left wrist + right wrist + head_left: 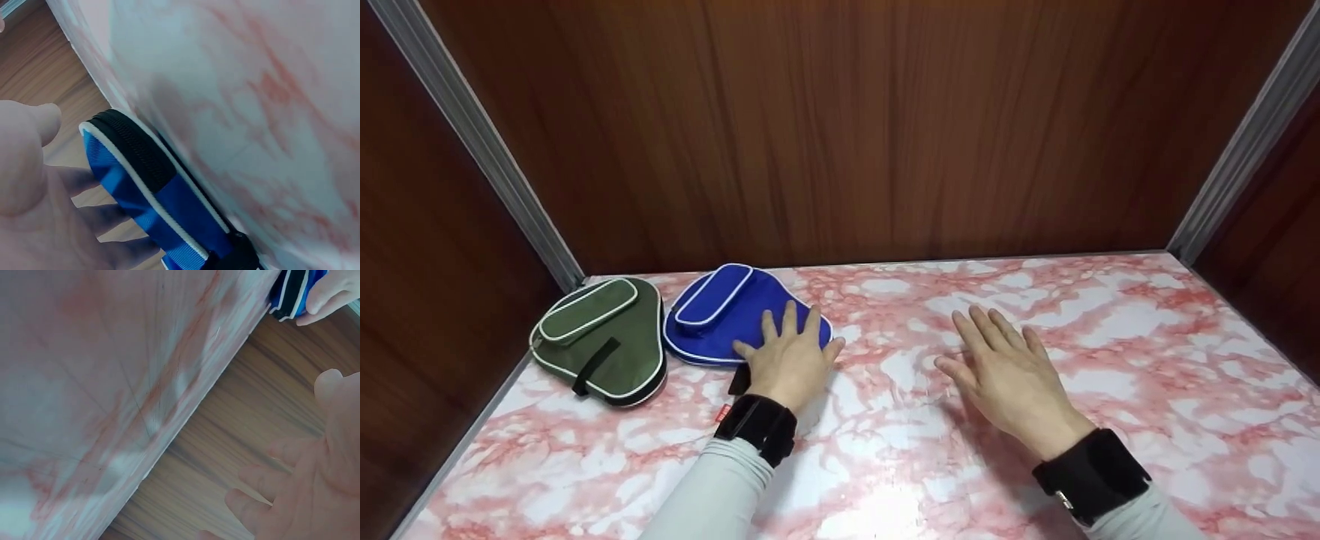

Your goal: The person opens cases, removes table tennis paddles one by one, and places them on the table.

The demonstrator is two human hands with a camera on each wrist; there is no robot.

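On the table [1110, 330], left hand [789, 360] flat on blue case [720, 311] (ungripped, fingers straight); right hand [1011, 379] spread, idle.

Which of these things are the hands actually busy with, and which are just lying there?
In use:
- blue paddle case, with the left hand resting flat on it
- right hand, open, fingers spread just above the marble-patterned table, holding nothing

Lying about:
- green paddle case, beside the blue one, untouched
- wooden back wall
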